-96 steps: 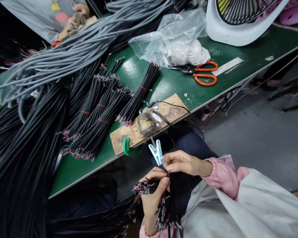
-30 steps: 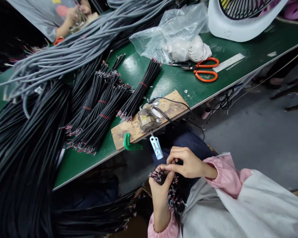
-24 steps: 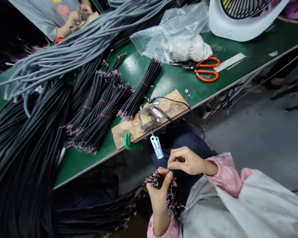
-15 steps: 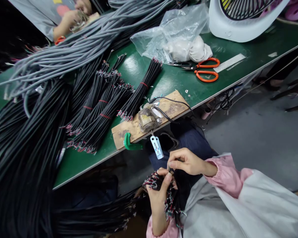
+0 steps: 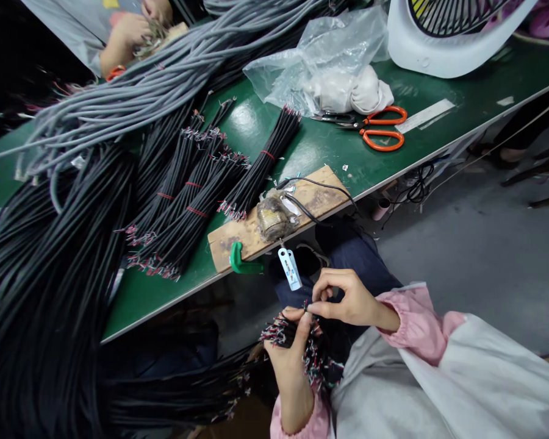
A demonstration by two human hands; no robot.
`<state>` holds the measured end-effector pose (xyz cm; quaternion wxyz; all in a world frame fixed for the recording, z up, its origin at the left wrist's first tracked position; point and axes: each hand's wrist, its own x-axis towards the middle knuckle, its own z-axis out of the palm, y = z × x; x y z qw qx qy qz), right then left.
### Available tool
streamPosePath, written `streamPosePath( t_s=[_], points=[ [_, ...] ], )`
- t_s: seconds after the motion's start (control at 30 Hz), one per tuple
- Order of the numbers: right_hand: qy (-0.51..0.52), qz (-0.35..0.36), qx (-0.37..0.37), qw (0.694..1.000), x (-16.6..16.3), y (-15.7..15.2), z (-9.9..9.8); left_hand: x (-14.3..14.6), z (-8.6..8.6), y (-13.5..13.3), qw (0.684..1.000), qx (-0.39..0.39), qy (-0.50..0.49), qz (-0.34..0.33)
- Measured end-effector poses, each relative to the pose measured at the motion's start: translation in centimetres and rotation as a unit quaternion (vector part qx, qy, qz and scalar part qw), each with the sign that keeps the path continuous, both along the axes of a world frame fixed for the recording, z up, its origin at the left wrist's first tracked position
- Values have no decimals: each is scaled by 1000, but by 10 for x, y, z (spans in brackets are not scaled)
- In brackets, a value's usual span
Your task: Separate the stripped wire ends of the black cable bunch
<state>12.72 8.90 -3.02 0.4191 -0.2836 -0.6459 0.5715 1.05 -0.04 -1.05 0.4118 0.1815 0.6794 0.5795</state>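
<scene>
My left hand (image 5: 289,360) is wrapped round a bunch of black cables (image 5: 278,332) over my lap. Their red, white and dark wire ends fan out on both sides of my thumb. Beside that thumb, my right hand (image 5: 343,297) pinches the tip of one cable (image 5: 306,306); its other fingers are curled. Just beyond my hands, a light blue clip (image 5: 290,268) hangs off the front of a wooden board (image 5: 231,241). A lump wrapped in clear plastic (image 5: 274,216) sits on that board.
A green clamp (image 5: 243,260) grips the board at the table edge. Tied black cable bundles (image 5: 196,210) and long grey cables (image 5: 165,79) cover the left. Orange-handled scissors (image 5: 382,129), a plastic bag (image 5: 324,49) and a white fan (image 5: 434,58) lie farther back. A co-worker's hands (image 5: 139,27) show top left.
My right hand has shifted slightly, its fingers now more curled at the cable tip by my left thumb. My left hand keeps its hold on the bunch. The view has moved slightly.
</scene>
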Motion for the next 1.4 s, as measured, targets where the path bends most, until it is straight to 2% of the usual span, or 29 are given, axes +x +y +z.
streamPosePath(
  t_s=[0.1, 0.2, 0.33, 0.5, 0.63, 0.77, 0.87, 1.07, 1.2, 1.27, 1.4],
  points=[
    [-7, 17, 12, 1000, -1, -2, 0, -1, -9, -2, 1000, 0, -8, 27],
    [-21, 16, 17, 1000, -1, -1, 4, 0, -11, -2, 1000, 1, -8, 18],
    [-17, 36, 12, 999, 2, 4, 9, 0, -3, 2, 999, 1, 14, -38],
    [9, 59, 3, 998, 1, 9, 9, -4, 10, 5, 996, -33, -11, -77],
    [22, -11, 53, 998, -6, 1, 7, -7, 11, 7, 996, -32, -26, -76],
    [18, -103, 122, 987, -12, -6, 4, -5, 6, 7, 997, -15, 9, -77],
    [27, -123, 140, 982, -13, -5, 3, -1, 4, 6, 997, 0, 26, -69],
    [33, -72, 75, 994, -9, 0, 2, 1, 2, 5, 998, 10, -34, -57],
    [33, -21, 37, 999, -6, 3, 4, 0, -5, 2, 999, 23, -19, -44],
    [33, -9, 16, 999, -5, 4, 5, 0, -7, 1, 998, 21, -9, -59],
    [44, 45, -56, 996, -1, 9, 6, 3, -3, 3, 997, 12, -2, -71]
  ],
)
